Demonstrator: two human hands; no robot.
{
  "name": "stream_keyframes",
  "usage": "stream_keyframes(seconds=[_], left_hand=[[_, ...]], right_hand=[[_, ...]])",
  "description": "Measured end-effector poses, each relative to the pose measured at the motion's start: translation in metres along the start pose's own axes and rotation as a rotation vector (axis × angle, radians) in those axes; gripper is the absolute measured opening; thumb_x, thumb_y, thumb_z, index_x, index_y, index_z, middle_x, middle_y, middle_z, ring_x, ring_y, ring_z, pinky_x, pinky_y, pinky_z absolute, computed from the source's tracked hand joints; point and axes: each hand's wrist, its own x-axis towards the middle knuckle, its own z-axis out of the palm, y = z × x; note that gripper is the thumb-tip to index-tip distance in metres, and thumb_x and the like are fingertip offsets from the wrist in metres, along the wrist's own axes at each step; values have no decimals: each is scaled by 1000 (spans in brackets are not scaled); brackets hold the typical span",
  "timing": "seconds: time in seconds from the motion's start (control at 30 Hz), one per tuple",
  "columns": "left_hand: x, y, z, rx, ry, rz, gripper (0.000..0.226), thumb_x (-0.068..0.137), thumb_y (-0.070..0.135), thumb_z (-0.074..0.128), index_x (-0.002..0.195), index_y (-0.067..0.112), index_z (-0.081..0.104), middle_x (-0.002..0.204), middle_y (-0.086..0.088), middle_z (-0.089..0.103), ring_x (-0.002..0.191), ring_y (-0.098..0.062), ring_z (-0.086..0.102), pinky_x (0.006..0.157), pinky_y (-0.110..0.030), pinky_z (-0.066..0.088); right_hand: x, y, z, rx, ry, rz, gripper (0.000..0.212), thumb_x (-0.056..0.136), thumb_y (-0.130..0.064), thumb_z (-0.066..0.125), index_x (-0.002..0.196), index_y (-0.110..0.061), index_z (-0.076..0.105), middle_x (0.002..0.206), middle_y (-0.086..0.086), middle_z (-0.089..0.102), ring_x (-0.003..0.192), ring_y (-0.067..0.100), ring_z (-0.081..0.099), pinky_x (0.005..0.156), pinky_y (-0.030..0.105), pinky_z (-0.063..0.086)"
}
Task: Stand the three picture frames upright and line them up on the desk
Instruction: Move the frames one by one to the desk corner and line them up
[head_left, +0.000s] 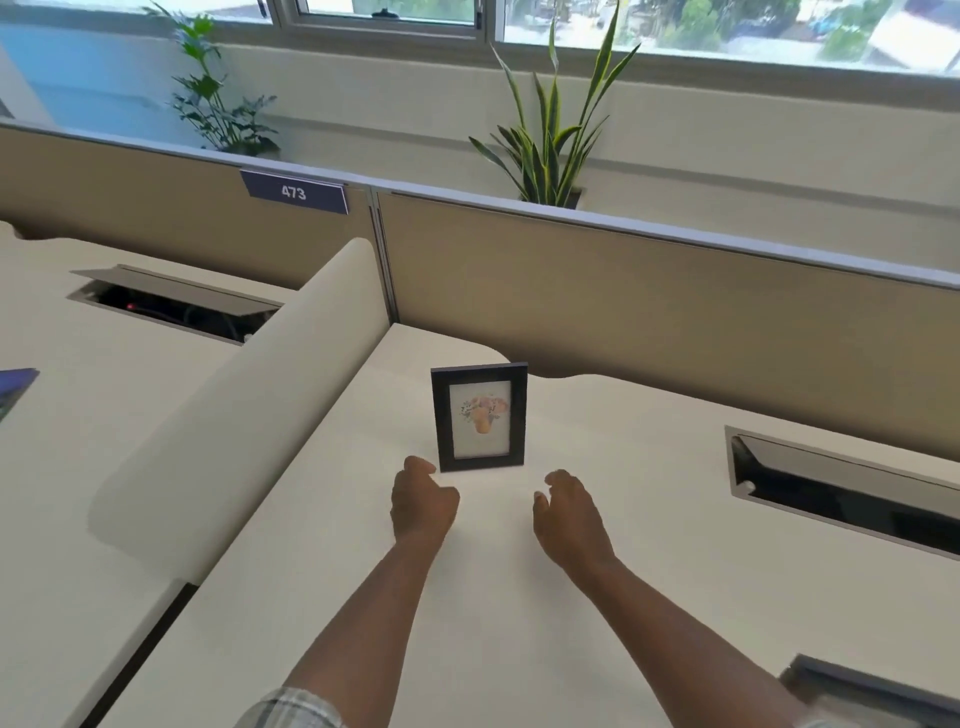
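Note:
One picture frame (479, 417), black-edged with a flower print, stands upright on the white desk (597, 571) near the back. My left hand (422, 499) hovers just in front of its lower left corner, fingers curled, holding nothing. My right hand (569, 512) is a little right of the frame's base, fingers loosely apart and empty. Neither hand touches the frame. At the lower right edge lies a dark flat object (862, 691), partly cut off, possibly another frame. No third frame is in sight.
A curved white divider (249, 426) borders the desk on the left. An open cable tray (841, 483) is sunk into the desk at right, another cable tray (171, 304) in the neighbouring desk. A beige partition (649, 296) backs the desk, with plants behind.

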Motion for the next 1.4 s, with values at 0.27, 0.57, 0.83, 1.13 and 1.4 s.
stream_keyframes(seconds=[0.27,0.57,0.83,1.13,1.4], left_hand=[[-145,-3,39,9,-375,242,27,70,-5,51,80,18,60,86,4,63,87,-19,61,72,-21,47],[-274,-13,122,-113,-641,315,51,74,8,65,119,29,55,107,-2,64,98,-19,62,77,-18,48],[-311,26,165,-168,-619,301,51,78,18,75,124,23,51,111,-1,68,102,-20,66,73,-23,56],[-316,57,169,10,-504,285,32,87,20,63,117,11,57,116,-8,67,105,-24,64,73,-26,47],[-322,61,165,167,-384,191,25,90,24,58,109,9,58,111,-11,65,100,-28,65,70,-31,50]], right_hand=[[-133,53,-30,-42,-63,13,28,96,-21,42,120,-11,54,119,9,62,110,25,56,84,31,41],[-254,154,-70,10,-45,190,26,95,-21,43,114,-14,58,113,6,65,98,20,60,77,28,46],[-281,219,-125,3,68,380,25,95,-17,49,116,-5,55,116,15,64,107,31,60,78,29,44],[-254,222,-162,128,244,368,50,97,-19,50,139,-2,31,117,19,63,104,35,62,74,35,49],[-238,216,-155,74,325,318,17,96,-26,52,101,-12,43,97,15,64,82,34,61,66,44,54]])
